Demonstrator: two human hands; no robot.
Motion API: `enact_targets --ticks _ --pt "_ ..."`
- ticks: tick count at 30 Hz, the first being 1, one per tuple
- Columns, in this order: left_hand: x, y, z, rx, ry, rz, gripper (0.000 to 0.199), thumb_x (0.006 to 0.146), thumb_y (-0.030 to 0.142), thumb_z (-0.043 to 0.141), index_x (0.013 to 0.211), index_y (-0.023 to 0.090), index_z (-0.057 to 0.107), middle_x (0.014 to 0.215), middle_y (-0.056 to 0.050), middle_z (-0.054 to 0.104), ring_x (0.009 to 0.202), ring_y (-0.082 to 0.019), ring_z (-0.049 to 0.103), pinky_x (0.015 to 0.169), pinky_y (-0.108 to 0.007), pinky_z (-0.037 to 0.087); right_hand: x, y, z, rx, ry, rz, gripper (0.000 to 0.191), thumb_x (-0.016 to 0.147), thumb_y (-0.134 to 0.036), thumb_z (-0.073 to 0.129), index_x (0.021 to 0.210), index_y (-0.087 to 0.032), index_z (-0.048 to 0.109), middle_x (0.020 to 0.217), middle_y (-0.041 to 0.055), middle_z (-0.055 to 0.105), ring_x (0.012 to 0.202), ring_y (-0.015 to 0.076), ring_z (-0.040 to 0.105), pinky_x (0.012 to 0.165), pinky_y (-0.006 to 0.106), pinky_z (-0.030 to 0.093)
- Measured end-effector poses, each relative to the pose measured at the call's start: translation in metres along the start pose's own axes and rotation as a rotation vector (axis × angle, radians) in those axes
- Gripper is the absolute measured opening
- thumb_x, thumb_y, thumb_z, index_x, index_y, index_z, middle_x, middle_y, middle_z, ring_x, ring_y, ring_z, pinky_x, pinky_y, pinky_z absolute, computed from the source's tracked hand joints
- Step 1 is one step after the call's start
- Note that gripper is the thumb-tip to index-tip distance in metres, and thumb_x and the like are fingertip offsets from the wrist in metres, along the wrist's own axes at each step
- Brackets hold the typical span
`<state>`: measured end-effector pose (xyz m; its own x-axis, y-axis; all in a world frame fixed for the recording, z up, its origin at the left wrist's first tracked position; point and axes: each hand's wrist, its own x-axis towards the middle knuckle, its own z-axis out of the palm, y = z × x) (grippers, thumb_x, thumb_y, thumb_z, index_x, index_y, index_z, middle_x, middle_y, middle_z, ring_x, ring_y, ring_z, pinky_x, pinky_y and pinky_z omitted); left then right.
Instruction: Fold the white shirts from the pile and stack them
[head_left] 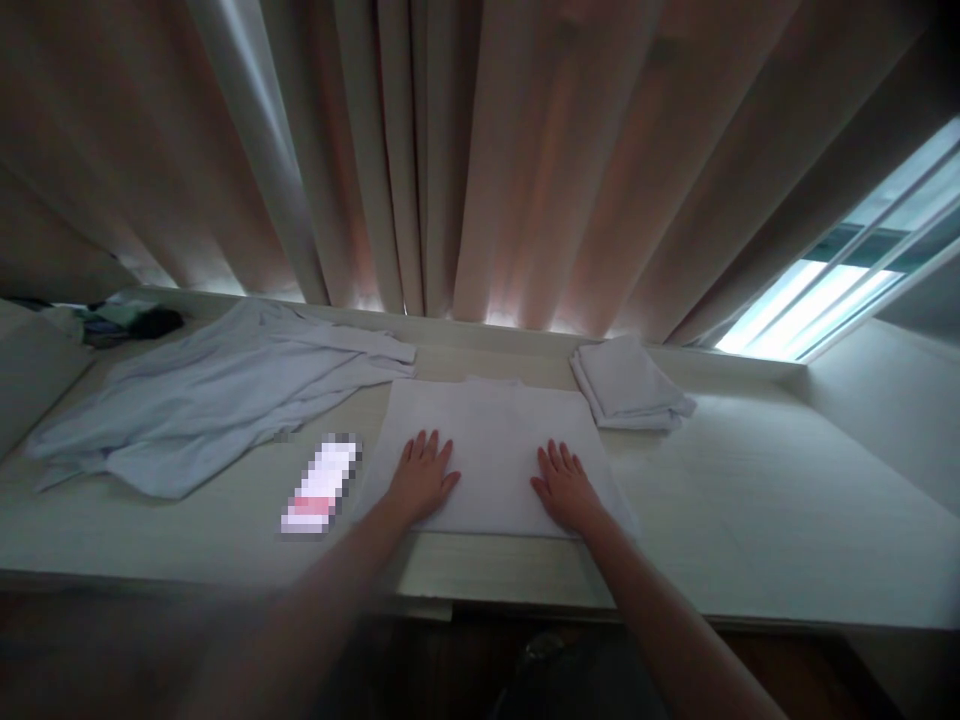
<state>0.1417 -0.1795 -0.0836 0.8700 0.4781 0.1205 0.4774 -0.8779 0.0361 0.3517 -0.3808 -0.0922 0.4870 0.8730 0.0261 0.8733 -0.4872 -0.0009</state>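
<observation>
A white garment (495,470), laid out flat and folded to a broad rectangle, is in front of me with a small collar-like edge at its far side. My left hand (422,478) lies flat on its left part, fingers apart and pointing away from me. On the right part rests my right hand (564,487), also flat with its fingers spread. Neither hand grips anything. The cloth under both palms is hidden.
A crumpled white shirt (225,390) spreads over the left of the pale table (750,520). A blurred-out phone-like object (321,485) lies left of my hand. Folded white cloth (630,380) sits back right. Dark and green cloth (131,318) is far left; curtains (525,170) hang behind.
</observation>
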Motion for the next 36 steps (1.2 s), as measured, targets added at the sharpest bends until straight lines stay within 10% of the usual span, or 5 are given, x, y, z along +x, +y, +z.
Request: enact_targets --ticks 9,28,36 --pt "0.067 0.035 0.021 -0.068 0.0 0.046 0.055 0.085 0.051 0.023 0.134 0.027 0.029 0.143 -0.006 0.025 0.132 -0.028 0.014 0.104 -0.049 0.007 0.085 -0.055 0.006 0.048 -0.024 -0.168 0.055 0.089 -0.043 0.023 0.138 -0.019 0.023 0.145 0.0082 0.014 0.132 0.025 0.005 0.104 0.047 0.009" --pt "0.051 -0.055 0.012 0.051 -0.054 -0.171 0.064 0.083 0.057 0.022 0.136 0.022 0.026 0.145 -0.01 0.018 0.132 -0.031 0.012 0.103 -0.048 0.01 0.045 0.055 0.019 -0.032 -0.012 0.226 0.066 0.087 -0.052 0.019 0.138 -0.011 0.022 0.145 0.0125 0.014 0.132 0.0285 0.006 0.103 0.048 0.011" --pt "0.114 0.006 0.007 -0.031 0.036 0.062 0.058 0.085 0.051 0.025 0.136 0.023 0.024 0.145 -0.008 0.019 0.132 -0.029 0.009 0.105 -0.046 0.006 0.117 -0.011 -0.003 0.032 0.043 -0.141 0.06 0.088 -0.046 0.021 0.139 -0.015 0.018 0.146 0.0078 0.009 0.133 0.0248 0.001 0.105 0.043 0.009"
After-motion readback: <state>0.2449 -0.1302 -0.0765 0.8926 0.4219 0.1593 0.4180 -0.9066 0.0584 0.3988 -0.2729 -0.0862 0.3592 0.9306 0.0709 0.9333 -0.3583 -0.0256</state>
